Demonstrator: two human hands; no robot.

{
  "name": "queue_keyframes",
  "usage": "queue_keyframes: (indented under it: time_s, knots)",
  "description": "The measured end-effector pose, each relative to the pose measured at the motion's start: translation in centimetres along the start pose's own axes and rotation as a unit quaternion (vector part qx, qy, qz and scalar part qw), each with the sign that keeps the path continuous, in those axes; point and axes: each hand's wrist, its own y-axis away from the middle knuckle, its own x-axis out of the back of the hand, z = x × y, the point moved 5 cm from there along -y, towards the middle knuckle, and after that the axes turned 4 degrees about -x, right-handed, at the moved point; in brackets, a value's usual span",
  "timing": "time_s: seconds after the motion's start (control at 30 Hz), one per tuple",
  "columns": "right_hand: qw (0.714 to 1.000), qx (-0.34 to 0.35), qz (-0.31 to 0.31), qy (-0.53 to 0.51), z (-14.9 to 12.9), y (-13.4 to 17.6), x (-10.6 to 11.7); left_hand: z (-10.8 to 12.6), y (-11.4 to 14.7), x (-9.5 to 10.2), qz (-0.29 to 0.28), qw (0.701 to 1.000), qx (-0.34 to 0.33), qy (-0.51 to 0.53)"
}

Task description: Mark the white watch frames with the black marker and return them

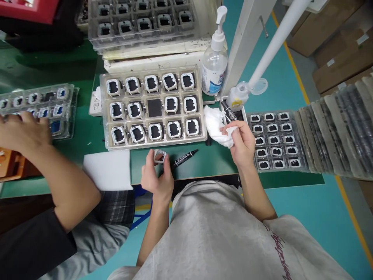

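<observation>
Between thumb and fingers, my left hand [157, 179] grips a small whitish frame [159, 156] with rounded corners, close to the bench's front edge. My right hand [243, 144] pinches a white cloth or tissue [216, 124], whose bulk lies bunched on the bench. A black marker pen [185, 158] lies just right of the held frame, its tip pointing away from me. Behind it sits a clear plastic tray [155, 146] of similar frames, each in its own pocket. One pocket in the middle row shows only a dark pad [154, 108].
A pump bottle [215, 70] and a small flip-cap bottle [237, 96] stand behind the cloth. Right of me are another filled tray [275, 142] and a row of stacked trays [338, 124]. At left, a co-worker's arm [67, 182] reaches over a tray [62, 101].
</observation>
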Motion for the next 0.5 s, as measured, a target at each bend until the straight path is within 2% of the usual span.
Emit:
queue_keyframes:
  time_s: [0.1,0.13,0.17,0.23,0.27,0.33,0.4,0.5]
  knots:
    - [1.000,0.011,-0.011,-0.005,-0.2,0.1,-0.3,2.7,-0.2,1.2,0.084,0.993,-0.016,0.084]
    - [1.000,0.014,-0.016,-0.006,-0.3,0.1,-0.5,3.9,-0.4,1.5,0.101,0.987,-0.006,0.125]
    - [1.000,0.015,-0.022,-0.005,-0.3,0.2,-0.6,5.0,-0.6,1.5,0.091,0.981,0.017,0.171]
    - [0.999,0.016,-0.033,-0.004,-0.3,0.2,-0.8,7.1,-1.3,0.4,0.008,0.957,0.096,0.274]
    - [0.999,0.016,-0.038,-0.004,-0.3,0.3,-0.9,8.1,-1.6,-0.7,-0.061,0.933,0.137,0.328]
    - [0.999,0.020,-0.045,-0.006,-0.4,0.4,-0.8,9.7,-2.3,-2.6,-0.161,0.871,0.191,0.423]
    - [0.999,0.025,-0.046,-0.007,-0.5,0.6,-0.7,10.5,-3.2,-4.3,-0.219,0.819,0.223,0.481]
    - [0.999,0.035,-0.038,-0.016,-0.8,0.9,-0.6,10.5,-4.2,-6.1,-0.260,0.782,0.255,0.505]
